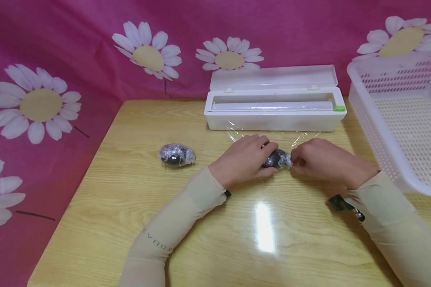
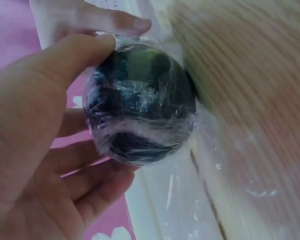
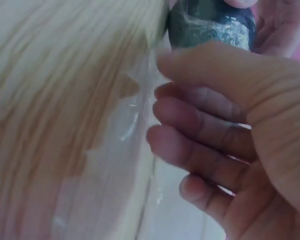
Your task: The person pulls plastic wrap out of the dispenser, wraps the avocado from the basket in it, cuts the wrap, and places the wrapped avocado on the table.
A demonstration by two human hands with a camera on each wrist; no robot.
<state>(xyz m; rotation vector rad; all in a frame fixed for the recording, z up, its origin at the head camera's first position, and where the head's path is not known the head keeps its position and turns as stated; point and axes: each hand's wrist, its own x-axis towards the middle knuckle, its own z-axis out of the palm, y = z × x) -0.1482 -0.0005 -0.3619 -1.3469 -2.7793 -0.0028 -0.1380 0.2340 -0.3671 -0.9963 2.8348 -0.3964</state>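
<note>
A dark, shiny, rounded thing [image 2: 140, 100] is wrapped in crinkled cling film; its kind is hidden by the wrap. My left hand [image 1: 246, 159] holds it on the table, thumb on one side and fingers curled round the other. At its right end, my right hand [image 1: 319, 161] has thumb and forefinger close together on the bunched cling film [image 1: 285, 158]; the exact pinch is partly hidden. The right hand's other fingers [image 3: 180, 150] are curled loosely. A loose clear sheet of film [image 3: 122, 125] spreads beside the hands. Left of them lies a second wrapped dark thing [image 1: 176, 154].
Behind the hands stands an open white dispenser box [image 1: 276, 120] with a roll of film [image 1: 273, 106] inside and a green slider [image 1: 339, 108] at its right end. A white plastic basket [image 1: 384, 139] is at the right. Pink flowered cloth hangs behind the wooden table [image 1: 208, 239].
</note>
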